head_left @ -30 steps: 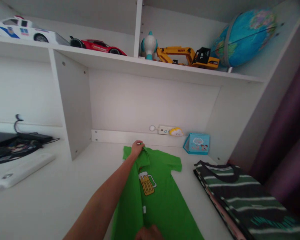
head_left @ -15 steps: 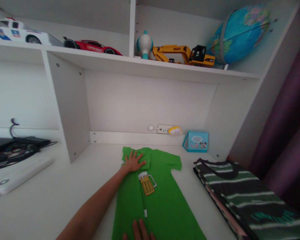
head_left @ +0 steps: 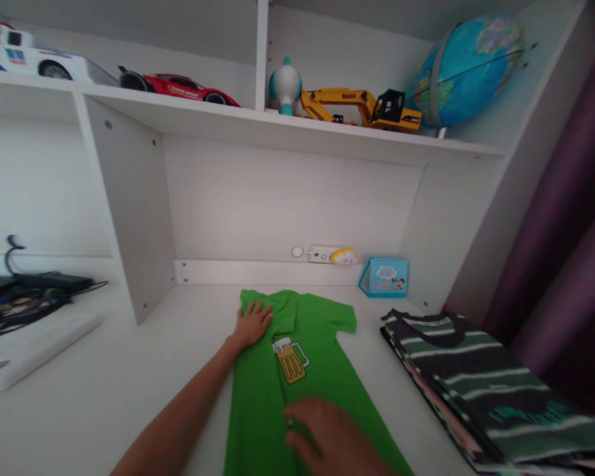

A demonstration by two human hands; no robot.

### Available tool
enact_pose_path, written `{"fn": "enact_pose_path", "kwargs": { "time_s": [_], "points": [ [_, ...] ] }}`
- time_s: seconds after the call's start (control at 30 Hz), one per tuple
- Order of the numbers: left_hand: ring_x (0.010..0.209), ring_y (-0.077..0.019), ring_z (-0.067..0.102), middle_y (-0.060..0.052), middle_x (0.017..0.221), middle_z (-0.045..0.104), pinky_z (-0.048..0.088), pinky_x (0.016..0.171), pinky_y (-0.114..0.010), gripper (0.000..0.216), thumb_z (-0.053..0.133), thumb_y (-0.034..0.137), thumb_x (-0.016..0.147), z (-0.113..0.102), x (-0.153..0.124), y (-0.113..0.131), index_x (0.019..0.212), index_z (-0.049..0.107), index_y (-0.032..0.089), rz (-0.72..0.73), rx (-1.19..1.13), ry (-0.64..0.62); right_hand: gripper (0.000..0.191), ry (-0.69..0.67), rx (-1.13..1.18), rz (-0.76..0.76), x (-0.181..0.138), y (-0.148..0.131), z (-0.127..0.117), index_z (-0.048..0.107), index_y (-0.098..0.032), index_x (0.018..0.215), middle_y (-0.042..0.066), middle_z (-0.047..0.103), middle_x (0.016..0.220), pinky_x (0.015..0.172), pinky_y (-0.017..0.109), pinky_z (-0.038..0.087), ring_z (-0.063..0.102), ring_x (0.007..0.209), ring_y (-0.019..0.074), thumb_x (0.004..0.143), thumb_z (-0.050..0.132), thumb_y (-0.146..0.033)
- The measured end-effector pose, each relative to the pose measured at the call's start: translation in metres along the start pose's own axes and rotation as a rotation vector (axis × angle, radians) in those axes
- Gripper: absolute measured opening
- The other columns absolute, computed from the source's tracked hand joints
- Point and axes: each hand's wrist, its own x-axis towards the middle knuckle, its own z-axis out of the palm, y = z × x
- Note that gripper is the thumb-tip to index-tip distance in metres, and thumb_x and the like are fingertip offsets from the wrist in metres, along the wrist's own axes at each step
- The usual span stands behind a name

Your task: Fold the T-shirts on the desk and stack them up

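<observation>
A green T-shirt (head_left: 322, 370) with a beer-mug print lies on the white desk (head_left: 129, 383), its left side folded in over the middle. My left hand (head_left: 251, 324) rests flat on the folded part near the collar, fingers spread. Nearer to me, my right hand (head_left: 330, 439) lies open and palm down on the shirt's lower middle, by a small white tag.
A stack of folded striped clothes (head_left: 480, 390) lies on the right. A blue box (head_left: 384, 277) and a power strip (head_left: 327, 254) sit at the back wall. Dark cables and a white device (head_left: 30, 344) are on the left. Toy cars, an excavator and a globe (head_left: 463, 73) stand on the shelf above.
My left hand let go of the collar it pinched, laid the fold down and now presses flat. My right hand slid forward up the shirt, further into view.
</observation>
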Motion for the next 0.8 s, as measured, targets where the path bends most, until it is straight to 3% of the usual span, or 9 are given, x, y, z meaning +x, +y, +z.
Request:
{"fn": "enact_pose_path", "kwargs": {
  "time_s": [0.07,0.17,0.37,0.57,0.8],
  "points": [
    [0.127,-0.0308,0.016,-0.007,0.139,0.025,0.015,0.094,-0.056,0.049,0.018,0.049,0.086,0.004,-0.001,-0.002,0.129,0.033,0.030,0.009,0.034,0.030,0.015,0.003,0.056,0.161,0.037,0.019,-0.018,0.063,-0.018,0.079,0.004,0.065,0.079,0.072,0.029,0.043,0.059,0.077,0.0177,0.078,0.048,-0.017],
    [0.126,-0.0316,0.018,-0.008,0.138,0.026,0.015,0.096,-0.053,0.050,0.021,0.049,0.085,0.008,0.000,-0.002,0.130,0.032,0.028,0.013,0.076,0.060,0.016,0.021,0.156,0.362,0.099,0.054,-0.026,0.061,-0.012,0.070,0.007,0.062,0.076,0.074,0.030,0.042,0.057,0.079,0.0174,0.079,0.049,-0.017],
    [0.125,-0.0309,0.023,-0.008,0.137,0.029,0.013,0.099,-0.048,0.050,0.021,0.043,0.086,0.011,0.002,-0.003,0.130,0.034,0.021,0.019,0.124,0.103,0.028,0.067,0.324,0.567,0.192,0.088,0.004,0.051,-0.014,0.104,0.004,0.055,0.099,0.069,0.033,0.048,0.055,0.081,0.0136,0.084,0.047,-0.034],
    [0.126,-0.0305,0.021,-0.009,0.138,0.027,0.017,0.099,-0.048,0.051,0.021,0.042,0.086,0.009,-0.001,-0.002,0.130,0.034,0.019,0.013,0.084,0.095,0.029,0.164,0.328,0.625,0.231,0.096,0.020,0.049,-0.017,0.108,0.006,0.051,0.109,0.077,0.037,0.045,0.053,0.092,0.0170,0.083,0.048,-0.032],
    [0.126,-0.0315,0.020,-0.012,0.138,0.026,0.018,0.099,-0.049,0.053,0.021,0.042,0.086,0.009,-0.002,0.000,0.130,0.034,0.017,0.001,0.044,0.104,0.029,0.189,0.336,0.450,0.252,0.114,0.024,0.052,-0.014,0.104,0.005,0.054,0.104,0.073,0.035,0.047,0.054,0.087,0.0164,0.082,0.049,-0.033]
  ]
}}
